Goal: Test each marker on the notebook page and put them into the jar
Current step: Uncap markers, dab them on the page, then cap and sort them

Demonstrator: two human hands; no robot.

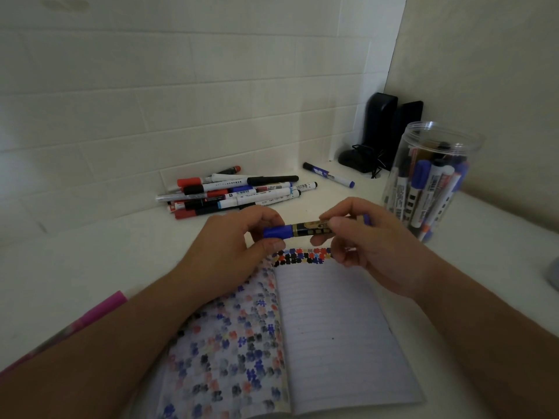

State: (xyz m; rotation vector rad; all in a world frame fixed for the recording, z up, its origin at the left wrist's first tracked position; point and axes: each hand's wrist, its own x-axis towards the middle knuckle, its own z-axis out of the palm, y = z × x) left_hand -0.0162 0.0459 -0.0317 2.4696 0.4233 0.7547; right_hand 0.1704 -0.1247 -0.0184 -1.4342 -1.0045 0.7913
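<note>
Hands meet over an open ruled notebook point(332, 325) as a person holds a dark-barrelled marker with a blue cap point(298, 231) level above its top edge. The left hand point(239, 240) pinches the cap end; the right hand point(360, 237) curls round the barrel. The marker's long axis runs roughly nine o'clock to three o'clock, cap toward nine. Whether the cap is coming off or going back on cannot be told.

A clear plastic jar point(429, 182), already holding several markers upright, stands at about two o'clock from the hands, nearer the right hand, which would likely make the drop. A heap of red, black and blue markers point(233, 192) lies at eleven o'clock on the white table point(75, 267), with one blue-ended marker point(328, 174) apart at one o'clock. Coloured test marks fill the left page and line the top of the right.
</note>
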